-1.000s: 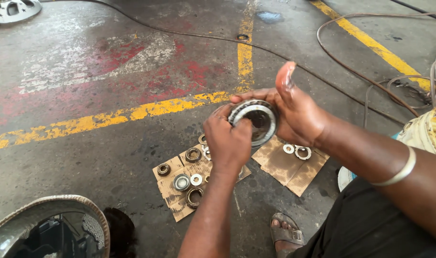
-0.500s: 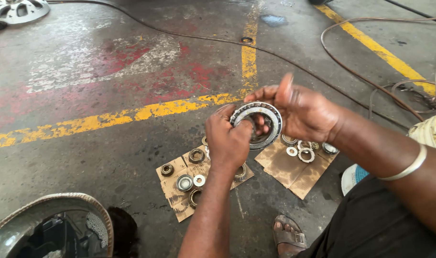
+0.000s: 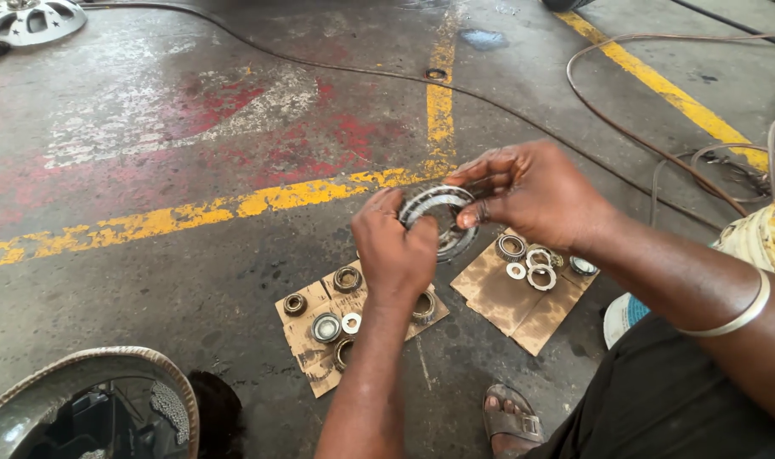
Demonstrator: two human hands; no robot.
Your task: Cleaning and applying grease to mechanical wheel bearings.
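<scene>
Concrete floor, stained and crossed by worn yellow lines, spreads out beyond both hands, with hoses trailing past the right arm. Nearer, below the left forearm, the rim of a shiny wheel cover curves into view. Directly beneath the hands lie two cardboard pieces, one under each wrist, carrying small rings and bearings; those under the right hand include a cupped race and flat washers.

Held above them, between both hands, is a large bearing. The left hand is closed around its near edge, while the right hand pinches the far rim with fingertips curled over the top. Compared with half a second ago, the right fingers have folded down from an upright spread, and the bearing sits lower and tilted more toward the camera, so it appears to be getting turned and examined, though the hands hide whether its rollers are moving.
</scene>
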